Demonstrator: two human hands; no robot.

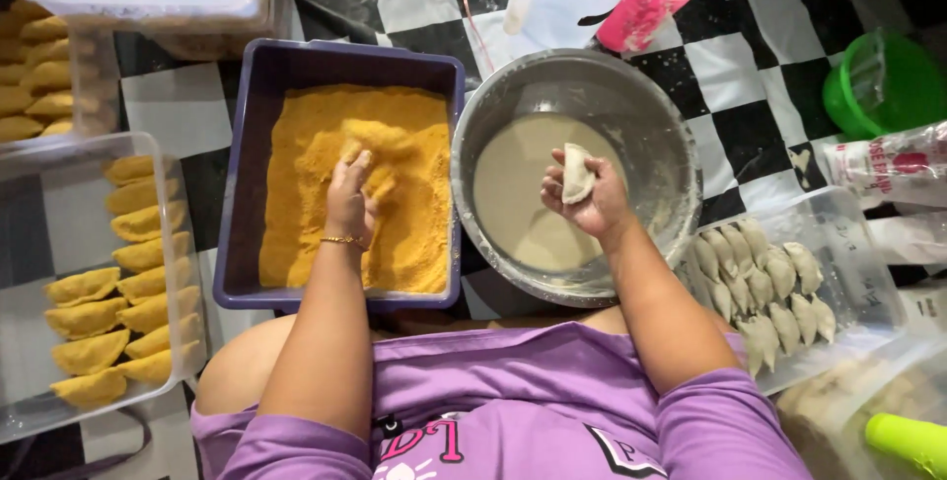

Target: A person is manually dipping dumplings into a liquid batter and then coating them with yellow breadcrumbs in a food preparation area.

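I see orange-yellow crumbs (340, 194) filling a purple tray (258, 75), pale beige batter (513, 199) in a grey metal bowl (651, 135), a whitish raw pastry (576, 174), golden coated ones (89, 322) (in clear tubs), all on black-and-white checked cloth (750, 66); purple sleeves (710, 421), a green bowl (888, 85).

Crumb tray (247, 145) left of batter bowl (641, 125), touching it; left hand (350, 199) in the crumbs; right hand (587, 199) over the batter, holding a dumpling (576, 174); tub of raw dumplings (858, 233) right; tub of crumbed pieces (39, 204) left.
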